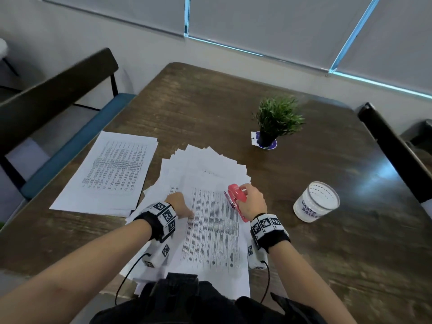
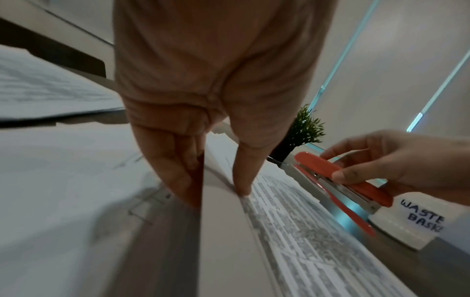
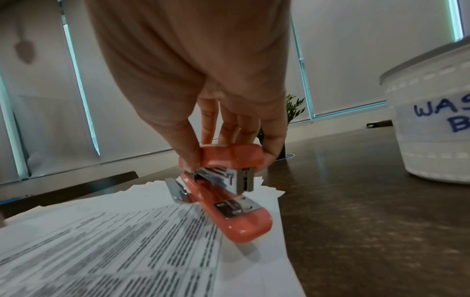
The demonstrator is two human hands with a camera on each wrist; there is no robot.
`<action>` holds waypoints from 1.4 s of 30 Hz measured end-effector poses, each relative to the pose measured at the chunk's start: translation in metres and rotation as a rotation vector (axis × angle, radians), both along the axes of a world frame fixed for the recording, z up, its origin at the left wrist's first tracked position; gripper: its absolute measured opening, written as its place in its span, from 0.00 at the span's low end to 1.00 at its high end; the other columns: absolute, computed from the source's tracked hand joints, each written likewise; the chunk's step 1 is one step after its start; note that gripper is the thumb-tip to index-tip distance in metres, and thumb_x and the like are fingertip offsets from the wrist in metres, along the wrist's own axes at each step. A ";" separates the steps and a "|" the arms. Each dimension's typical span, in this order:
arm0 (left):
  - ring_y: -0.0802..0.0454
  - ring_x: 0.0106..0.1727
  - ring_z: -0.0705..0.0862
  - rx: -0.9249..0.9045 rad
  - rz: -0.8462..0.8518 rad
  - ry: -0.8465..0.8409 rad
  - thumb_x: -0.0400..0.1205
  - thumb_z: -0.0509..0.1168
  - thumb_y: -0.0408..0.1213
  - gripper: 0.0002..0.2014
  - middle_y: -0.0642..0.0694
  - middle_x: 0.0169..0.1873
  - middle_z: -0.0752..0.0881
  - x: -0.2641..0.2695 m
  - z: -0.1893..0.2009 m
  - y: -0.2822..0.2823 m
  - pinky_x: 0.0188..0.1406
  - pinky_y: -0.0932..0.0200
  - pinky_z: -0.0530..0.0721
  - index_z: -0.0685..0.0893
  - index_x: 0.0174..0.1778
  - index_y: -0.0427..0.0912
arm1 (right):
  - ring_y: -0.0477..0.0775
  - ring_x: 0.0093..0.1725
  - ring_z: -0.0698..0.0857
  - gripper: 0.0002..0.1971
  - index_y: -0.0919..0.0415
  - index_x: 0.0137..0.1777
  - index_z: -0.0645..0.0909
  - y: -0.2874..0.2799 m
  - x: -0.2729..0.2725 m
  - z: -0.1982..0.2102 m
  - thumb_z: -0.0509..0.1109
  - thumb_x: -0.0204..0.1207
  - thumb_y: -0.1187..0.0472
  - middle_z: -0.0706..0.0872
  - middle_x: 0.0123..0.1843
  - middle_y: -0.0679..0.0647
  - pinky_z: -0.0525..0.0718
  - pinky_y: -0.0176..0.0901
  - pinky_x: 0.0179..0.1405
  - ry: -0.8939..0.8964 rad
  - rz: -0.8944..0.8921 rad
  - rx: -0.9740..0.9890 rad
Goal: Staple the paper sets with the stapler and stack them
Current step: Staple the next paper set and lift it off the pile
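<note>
My right hand (image 1: 251,202) grips the red stapler (image 3: 230,193), thumb on one side of its top arm and fingers curled over the other. Its mouth hangs open and its base slopes down onto the paper just under my fingertips. It feels like a small, hard, light tool, I judge; the smooth plastic could slip, so holding the top arm near the middle, where I have it, looks right for squeezing.

My left hand (image 1: 178,205) takes hold of the printed paper set (image 1: 215,230) at its left edge. In the left wrist view my fingers (image 2: 175,170) lie under the lifted edge and my thumb presses on top, so I am pinching the sheets. They are thin, floppy and slick against each other, and I expect them to fan or slide if I loosen. A firm pinch close to the corner to be stapled should keep them square.

Beyond my fingertips lies a fanned pile of loose sheets (image 1: 210,164), under the set I hold. Off to the left of my left hand, well apart, a flatter stack of papers (image 1: 109,171) rests on the wooden table (image 1: 210,101). Whether those are stapled I cannot tell. To the right of my right hand stands a white cup (image 1: 315,202) marked as a waste basket, and farther out a small potted plant (image 1: 277,120).
</note>
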State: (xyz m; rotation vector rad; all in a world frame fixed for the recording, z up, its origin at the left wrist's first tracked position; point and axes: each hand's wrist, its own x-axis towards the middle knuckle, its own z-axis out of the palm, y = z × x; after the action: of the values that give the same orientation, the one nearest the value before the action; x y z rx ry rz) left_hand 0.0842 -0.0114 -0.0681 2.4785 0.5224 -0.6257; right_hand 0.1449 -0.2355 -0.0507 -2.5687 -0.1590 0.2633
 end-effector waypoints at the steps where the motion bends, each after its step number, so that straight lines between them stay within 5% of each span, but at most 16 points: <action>1: 0.46 0.43 0.81 -0.012 0.027 -0.012 0.77 0.73 0.44 0.17 0.48 0.31 0.77 0.004 -0.001 0.004 0.27 0.65 0.75 0.73 0.33 0.41 | 0.60 0.59 0.84 0.18 0.55 0.65 0.77 0.000 -0.003 -0.001 0.69 0.75 0.64 0.84 0.62 0.56 0.84 0.52 0.58 0.011 0.022 -0.021; 7: 0.50 0.34 0.78 -0.032 0.152 -0.129 0.76 0.73 0.39 0.16 0.48 0.31 0.76 0.036 0.010 0.005 0.31 0.61 0.77 0.70 0.36 0.40 | 0.57 0.61 0.83 0.20 0.50 0.66 0.77 0.011 -0.018 -0.012 0.70 0.75 0.64 0.83 0.64 0.52 0.83 0.50 0.58 0.035 0.100 -0.117; 9: 0.47 0.44 0.83 0.008 0.140 -0.083 0.70 0.78 0.46 0.23 0.43 0.42 0.82 0.043 0.006 0.003 0.40 0.56 0.84 0.77 0.48 0.34 | 0.57 0.60 0.83 0.20 0.50 0.66 0.77 0.014 -0.019 -0.013 0.70 0.75 0.66 0.82 0.64 0.52 0.83 0.51 0.59 0.031 0.101 -0.127; 10: 0.43 0.54 0.84 0.049 0.132 -0.068 0.67 0.80 0.51 0.35 0.39 0.54 0.83 0.046 0.001 0.003 0.50 0.53 0.85 0.75 0.61 0.32 | 0.57 0.60 0.83 0.20 0.51 0.66 0.76 0.016 -0.020 -0.012 0.70 0.75 0.66 0.82 0.63 0.52 0.84 0.53 0.59 0.029 0.108 -0.136; 13: 0.38 0.74 0.73 0.125 0.152 -0.069 0.65 0.82 0.55 0.54 0.36 0.72 0.71 0.046 -0.003 -0.003 0.70 0.47 0.76 0.59 0.78 0.33 | 0.58 0.59 0.83 0.19 0.52 0.64 0.76 0.016 -0.019 -0.012 0.70 0.75 0.67 0.82 0.62 0.53 0.84 0.54 0.58 0.020 0.124 -0.152; 15: 0.39 0.71 0.76 0.140 0.170 -0.055 0.67 0.80 0.55 0.49 0.36 0.70 0.74 0.046 -0.005 -0.004 0.65 0.49 0.79 0.65 0.74 0.33 | 0.57 0.59 0.83 0.17 0.53 0.62 0.78 0.015 -0.017 -0.012 0.70 0.76 0.67 0.83 0.61 0.53 0.84 0.51 0.57 -0.002 0.133 -0.162; 18: 0.41 0.54 0.85 0.073 0.204 -0.069 0.69 0.79 0.53 0.32 0.40 0.54 0.86 0.049 -0.014 0.002 0.46 0.56 0.84 0.78 0.58 0.33 | 0.57 0.59 0.82 0.15 0.55 0.62 0.81 0.014 -0.013 -0.012 0.69 0.77 0.67 0.83 0.60 0.53 0.82 0.48 0.56 -0.030 0.161 -0.182; 20: 0.40 0.55 0.84 0.088 0.219 -0.126 0.69 0.79 0.53 0.31 0.40 0.54 0.85 0.047 -0.017 0.004 0.54 0.51 0.84 0.78 0.58 0.34 | 0.57 0.58 0.82 0.15 0.54 0.62 0.82 0.013 -0.011 -0.011 0.69 0.77 0.67 0.83 0.60 0.53 0.83 0.48 0.56 -0.031 0.160 -0.175; 22: 0.38 0.65 0.79 0.147 0.226 -0.190 0.70 0.77 0.51 0.34 0.38 0.66 0.77 0.045 -0.018 0.002 0.64 0.45 0.80 0.74 0.66 0.37 | 0.56 0.58 0.82 0.15 0.54 0.62 0.82 0.013 -0.010 -0.011 0.69 0.77 0.67 0.83 0.60 0.53 0.83 0.48 0.56 -0.030 0.166 -0.174; 29: 0.40 0.78 0.65 0.081 0.180 -0.325 0.73 0.78 0.43 0.35 0.37 0.77 0.65 0.035 -0.020 -0.008 0.72 0.47 0.72 0.71 0.72 0.35 | 0.57 0.58 0.82 0.16 0.54 0.63 0.81 0.012 -0.011 -0.012 0.70 0.77 0.66 0.82 0.60 0.53 0.82 0.48 0.54 -0.029 0.171 -0.187; 34: 0.36 0.67 0.77 -0.051 0.252 -0.414 0.78 0.74 0.40 0.27 0.34 0.64 0.80 0.027 -0.016 -0.009 0.64 0.47 0.77 0.75 0.69 0.33 | 0.56 0.58 0.82 0.16 0.52 0.63 0.81 0.009 -0.011 -0.013 0.70 0.76 0.66 0.82 0.60 0.52 0.82 0.49 0.55 -0.019 0.164 -0.184; 37: 0.36 0.57 0.83 -0.033 0.240 -0.345 0.77 0.75 0.45 0.18 0.36 0.50 0.86 0.025 -0.008 -0.007 0.51 0.50 0.79 0.83 0.50 0.34 | 0.56 0.59 0.82 0.17 0.51 0.63 0.81 0.006 -0.009 -0.013 0.70 0.76 0.66 0.82 0.61 0.52 0.83 0.51 0.56 -0.013 0.156 -0.193; 39: 0.40 0.46 0.81 -0.022 0.307 -0.358 0.76 0.76 0.44 0.17 0.45 0.34 0.79 0.026 -0.004 -0.008 0.41 0.54 0.73 0.74 0.33 0.42 | 0.56 0.59 0.82 0.17 0.51 0.63 0.81 0.003 -0.006 -0.012 0.70 0.76 0.67 0.83 0.61 0.52 0.83 0.50 0.55 -0.013 0.151 -0.202; 41: 0.44 0.44 0.75 -0.035 0.362 -0.394 0.78 0.75 0.42 0.22 0.50 0.30 0.71 0.028 -0.002 -0.013 0.41 0.57 0.68 0.65 0.30 0.47 | 0.56 0.59 0.82 0.17 0.52 0.63 0.80 0.000 -0.002 -0.010 0.69 0.76 0.67 0.83 0.61 0.52 0.82 0.50 0.55 -0.015 0.136 -0.199; 42: 0.43 0.45 0.75 -0.053 0.388 -0.411 0.79 0.74 0.42 0.19 0.47 0.32 0.75 0.029 -0.001 -0.016 0.41 0.56 0.68 0.69 0.33 0.44 | 0.57 0.59 0.82 0.17 0.52 0.63 0.80 -0.002 -0.001 -0.010 0.69 0.76 0.67 0.83 0.61 0.52 0.82 0.50 0.54 -0.013 0.121 -0.195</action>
State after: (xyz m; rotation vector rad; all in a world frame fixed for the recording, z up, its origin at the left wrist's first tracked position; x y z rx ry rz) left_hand 0.1136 -0.0279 -0.0687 2.2758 0.7764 0.0236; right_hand 0.1439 -0.2372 -0.0608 -2.7588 -0.3078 0.3220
